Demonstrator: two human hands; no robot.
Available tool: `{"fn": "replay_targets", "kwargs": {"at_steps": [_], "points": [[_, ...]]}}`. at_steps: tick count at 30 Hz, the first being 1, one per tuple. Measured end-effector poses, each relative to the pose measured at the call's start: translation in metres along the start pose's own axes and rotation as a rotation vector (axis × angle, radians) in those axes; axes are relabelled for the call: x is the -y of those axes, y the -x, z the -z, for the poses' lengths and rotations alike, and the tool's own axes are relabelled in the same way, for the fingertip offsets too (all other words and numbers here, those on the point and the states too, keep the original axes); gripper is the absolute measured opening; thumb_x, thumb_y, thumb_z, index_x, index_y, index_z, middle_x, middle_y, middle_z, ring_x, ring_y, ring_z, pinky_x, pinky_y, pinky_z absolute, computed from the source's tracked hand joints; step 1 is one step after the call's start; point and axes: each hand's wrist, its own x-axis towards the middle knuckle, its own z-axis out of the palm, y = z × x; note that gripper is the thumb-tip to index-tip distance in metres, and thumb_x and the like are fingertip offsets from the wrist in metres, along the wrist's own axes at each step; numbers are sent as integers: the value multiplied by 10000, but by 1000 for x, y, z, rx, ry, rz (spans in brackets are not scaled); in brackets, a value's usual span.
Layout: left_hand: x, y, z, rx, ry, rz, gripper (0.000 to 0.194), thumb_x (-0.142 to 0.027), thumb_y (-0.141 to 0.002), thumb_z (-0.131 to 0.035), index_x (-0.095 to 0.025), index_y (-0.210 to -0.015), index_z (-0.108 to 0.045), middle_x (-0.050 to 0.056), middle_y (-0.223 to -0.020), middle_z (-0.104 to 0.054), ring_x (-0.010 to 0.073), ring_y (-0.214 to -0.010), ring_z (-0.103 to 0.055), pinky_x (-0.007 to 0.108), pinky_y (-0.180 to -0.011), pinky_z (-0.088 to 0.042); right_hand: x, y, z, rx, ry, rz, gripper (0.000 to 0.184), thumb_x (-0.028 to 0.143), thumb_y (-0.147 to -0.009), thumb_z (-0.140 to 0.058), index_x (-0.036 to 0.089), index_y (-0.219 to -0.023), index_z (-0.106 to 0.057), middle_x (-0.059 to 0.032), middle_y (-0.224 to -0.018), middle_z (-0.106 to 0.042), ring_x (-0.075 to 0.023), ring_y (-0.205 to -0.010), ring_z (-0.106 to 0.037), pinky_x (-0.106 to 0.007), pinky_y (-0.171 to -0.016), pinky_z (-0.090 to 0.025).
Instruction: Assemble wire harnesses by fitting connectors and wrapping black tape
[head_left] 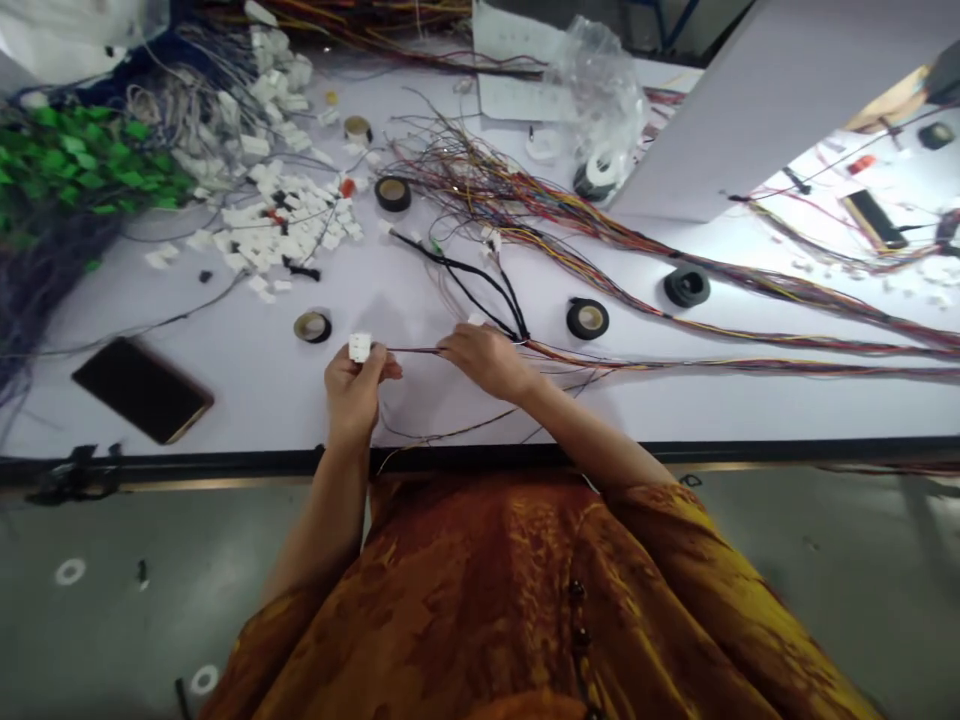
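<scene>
one white connector [360, 347], pinched in the left hand [352, 395]! right hand [491, 362] grips thin wires [414, 351]; a phone [142, 388] lies near left.

A phone [142, 388] lay at the left of the counter [750, 410], near its front edge. Behind it and to its right spread a heap of connectors [289, 228]. Wire bundles [637, 237] ran from the middle to the right, a tape roll [598, 318] between the front two. Behind them, a plastic bag [604, 90] seemed to overlap a flat sheet [517, 100].
</scene>
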Motion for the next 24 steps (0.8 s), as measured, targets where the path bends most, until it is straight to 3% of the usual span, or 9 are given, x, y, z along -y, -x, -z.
{"fn": "replay_targets", "kwargs": {"at_steps": [2,4,5,6,8,12,17,21,24], "points": [[5,1,-6,-27,17,-59,199,-316,-784,-709,-149,-801,-602,-16,-646,-620,80,-539,-585,209,-566,-518,-39,30,28,-159,34,-140,249,251,-985,-427,165,-1036,-655,-111,-1032,-684,-202,-977,-622,-371,-906,-471],[6,2,-11,-35,25,-104,207,-329,-798,-703,-155,-814,-593,-17,-648,-615,81,-541,-580,214,-571,-512,-83,62,60,-485,152,-520,207,270,-936,-469,163,-1001,-634,-132,-1053,-659,-227,-1005,-593,-415,-936,-464],[5,2,-14,-36,25,-127,207,-332,-806,-699,-158,-819,-589,-17,-646,-611,82,-538,-574,215,-568,-506,-103,76,73,-543,213,-710,171,297,-867,-567,163,-957,-623,-145,-1068,-642,-256,-1038,-570,-452,-951,-455],[4,3,-16,-32,19,-150,202,-331,-816,-692,-160,-818,-584,-18,-638,-606,82,-535,-566,215,-564,-497,-119,86,83,-518,243,-873,184,317,-779,-657,166,-868,-602,-147,-1022,-634,-282,-1036,-558,-491,-955,-446],[-2,3,-18,-23,-6,-196,182,-314,-836,-672,-165,-802,-572,-21,-616,-585,81,-534,-544,209,-554,-474,-135,91,91,-439,203,-973,202,293,-693,-696,193,-771,-539,-93,-894,-613,-262,-949,-558,-492,-933,-452],[-10,1,-18,-33,-107,-228,153,-284,-845,-664,-171,-797,-573,-20,-661,-576,69,-546,-510,195,-541,-447,-89,52,76,-489,-273,-784,243,287,-731,-637,220,-914,-492,35,-702,-532,-123,-595,-457,-274,-595,-448],[-14,-2,-11,-29,-211,-239,198,-338,-852,-680,-182,-804,-568,-24,-695,-543,75,-582,-494,197,-558,-437,5,-27,47,-152,-991,-575,228,305,-811,-566,216,-1021,-573,63,-657,-474,-62,-456,-320,-166,-367,-204],[-19,-4,-9,64,-211,-256,223,-397,-856,-687,-197,-914,-606,-16,-728,-539,84,-610,-471,206,-564,-405,23,-62,35,35,-1105,-563,142,257,-815,-578,191,-939,-600,57,-628,-470,-49,-421,-273,-173,-342,-167],[-23,-5,-10,102,-184,-195,291,-462,-851,-685,-208,-986,-637,-5,-725,-563,86,-572,-459,218,-527,-379,31,-57,31,89,-951,-509,125,263,-860,-545,181,-924,-614,43,-609,-482,-67,-443,-333,-185,-375,-257]]}}
